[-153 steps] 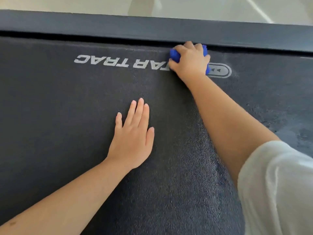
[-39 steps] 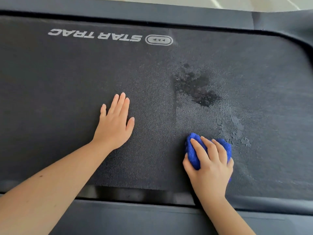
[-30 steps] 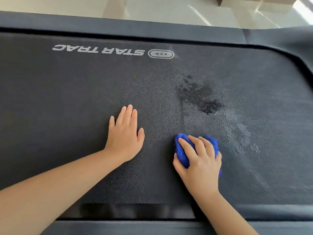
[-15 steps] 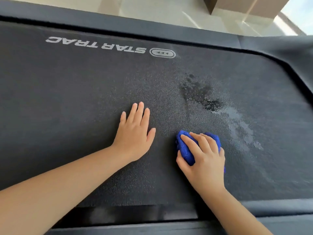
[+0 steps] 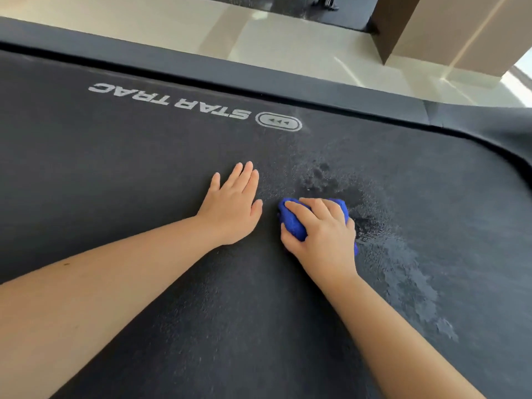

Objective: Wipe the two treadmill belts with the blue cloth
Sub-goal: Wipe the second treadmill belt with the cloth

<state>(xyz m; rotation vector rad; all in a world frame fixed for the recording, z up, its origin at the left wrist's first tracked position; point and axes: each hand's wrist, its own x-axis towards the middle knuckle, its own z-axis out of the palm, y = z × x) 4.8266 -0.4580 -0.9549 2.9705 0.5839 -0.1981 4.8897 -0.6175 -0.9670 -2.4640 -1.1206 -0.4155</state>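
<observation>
A black treadmill belt [image 5: 115, 174] with a white STAR TRAC logo [image 5: 172, 99] fills most of the view. My right hand [image 5: 322, 237] grips a bunched blue cloth [image 5: 292, 223] and presses it on the belt near the middle. A wet, darker patch [image 5: 371, 223] spreads just right of the cloth and trails toward the lower right. My left hand [image 5: 233, 205] lies flat on the belt, fingers apart, just left of the cloth. Only one belt is in view.
The treadmill's dark side rail [image 5: 201, 67] runs along the far edge and curves around the right end [image 5: 489, 131]. Beyond it is a pale tiled floor [image 5: 259, 33] and a brown-and-beige column [image 5: 431, 30] at the upper right.
My right hand has pushed the cloth away from me into the wet patch. My left hand has slid right, closer to the cloth. The view has moved closer and tilted.
</observation>
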